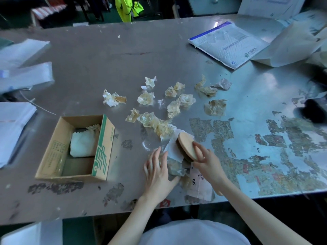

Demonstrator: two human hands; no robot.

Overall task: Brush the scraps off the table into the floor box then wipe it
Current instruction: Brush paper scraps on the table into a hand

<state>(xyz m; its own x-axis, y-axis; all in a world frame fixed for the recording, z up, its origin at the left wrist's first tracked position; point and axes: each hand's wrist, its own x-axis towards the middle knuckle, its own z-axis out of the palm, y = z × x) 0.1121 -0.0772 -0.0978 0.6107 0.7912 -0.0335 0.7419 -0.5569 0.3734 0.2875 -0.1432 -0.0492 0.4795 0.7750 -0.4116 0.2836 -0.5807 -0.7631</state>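
Note:
Several crumpled yellowish tape scraps (174, 103) lie scattered over the middle of the grey metal table (88, 68). My right hand (207, 163) grips an oval wooden brush (187, 146), tilted on its edge over a white paper sheet (172, 151) near the front. My left hand (157, 172) lies flat with spread fingers, pressing on a pile of scraps (176, 167) and a pinkish paper (200, 186) at the table's front edge. No floor box is in view.
An open cardboard box (102, 149) holding a white cloth (83, 144) stands on the table at front left. White envelope stacks (16, 121) lie at the left, a mailer bag (230, 45) at back right, a dark object (313, 110) at right.

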